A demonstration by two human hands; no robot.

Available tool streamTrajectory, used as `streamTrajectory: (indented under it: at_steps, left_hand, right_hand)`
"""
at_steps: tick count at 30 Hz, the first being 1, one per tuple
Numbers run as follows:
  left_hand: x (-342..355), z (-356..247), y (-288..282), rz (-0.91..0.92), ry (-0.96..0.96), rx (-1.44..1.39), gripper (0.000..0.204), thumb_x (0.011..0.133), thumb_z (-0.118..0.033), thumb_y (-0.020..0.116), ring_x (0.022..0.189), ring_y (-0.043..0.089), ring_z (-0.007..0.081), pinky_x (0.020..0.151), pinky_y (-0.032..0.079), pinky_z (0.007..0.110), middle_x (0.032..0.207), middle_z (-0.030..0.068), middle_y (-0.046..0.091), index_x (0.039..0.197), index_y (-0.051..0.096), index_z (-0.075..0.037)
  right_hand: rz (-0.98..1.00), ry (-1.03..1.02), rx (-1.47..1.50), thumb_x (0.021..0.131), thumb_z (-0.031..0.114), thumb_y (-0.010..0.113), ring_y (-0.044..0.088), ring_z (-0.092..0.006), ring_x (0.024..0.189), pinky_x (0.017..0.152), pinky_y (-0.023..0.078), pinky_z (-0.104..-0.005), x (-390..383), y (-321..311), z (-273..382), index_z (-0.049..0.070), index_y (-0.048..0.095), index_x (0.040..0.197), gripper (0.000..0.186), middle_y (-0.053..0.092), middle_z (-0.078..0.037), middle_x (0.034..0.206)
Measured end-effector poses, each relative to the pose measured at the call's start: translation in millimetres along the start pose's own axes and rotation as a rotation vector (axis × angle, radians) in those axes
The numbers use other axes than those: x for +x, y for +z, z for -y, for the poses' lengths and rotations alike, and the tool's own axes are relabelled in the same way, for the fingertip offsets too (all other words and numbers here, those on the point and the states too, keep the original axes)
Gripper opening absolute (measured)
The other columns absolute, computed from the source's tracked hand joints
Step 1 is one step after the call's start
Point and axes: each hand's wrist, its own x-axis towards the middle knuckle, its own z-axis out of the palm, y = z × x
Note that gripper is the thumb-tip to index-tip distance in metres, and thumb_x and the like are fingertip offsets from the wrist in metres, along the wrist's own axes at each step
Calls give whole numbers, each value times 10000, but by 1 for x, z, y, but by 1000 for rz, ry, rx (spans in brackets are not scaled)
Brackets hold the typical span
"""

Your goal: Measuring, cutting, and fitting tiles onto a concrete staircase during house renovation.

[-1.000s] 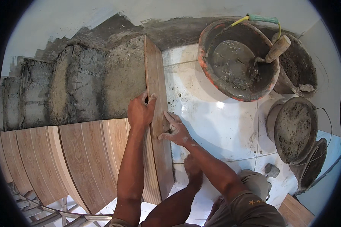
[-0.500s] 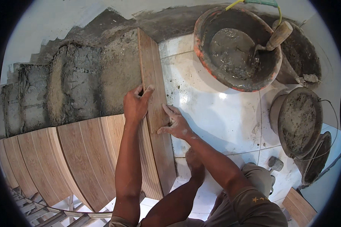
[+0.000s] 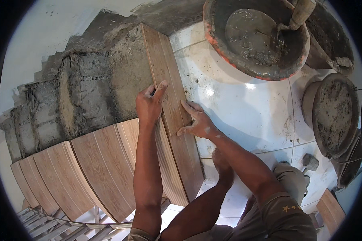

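Observation:
A long wood-look tile (image 3: 159, 56) stands along the front of the top step, with bare mortar behind its far part. My left hand (image 3: 149, 107) grips its upper edge, thumb on the face side and fingers curled behind. Against the front face rests my right hand (image 3: 199, 123), thumb and fingers spread apart, the thumb near a seam. Beyond that seam a second wood-look tile (image 3: 185, 160) continues the row towards me. Part of the left fingers is hidden behind the edge.
Wood-look stair tiles (image 3: 102, 168) descend leftward beside rough mortar steps (image 3: 94, 88) and a metal railing (image 3: 64, 231). At far right stand a mortar tub (image 3: 249, 68) with a wooden-handled trowel (image 3: 302, 14) and a bucket (image 3: 336, 116). A mallet (image 3: 310, 162) lies on the white floor (image 3: 245, 108).
The whole view has shifted, with the stairs and buckets sitting further right and the tub higher. Both hands keep nearly the same places on the tile.

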Motion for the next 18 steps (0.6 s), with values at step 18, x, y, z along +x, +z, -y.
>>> streamTrajectory:
  at_steps: [18]
  left_hand:
    - [-1, -2, 3, -44, 65, 57, 465, 915, -414, 762, 659, 405, 108, 602, 401, 314, 639, 26, 492, 791, 650, 20]
  right_hand:
    - [79, 44, -120, 560, 721, 867, 341, -383, 1480, 1220, 295, -436, 3, -11, 8, 90, 252, 1622, 1381, 344, -239, 1598]
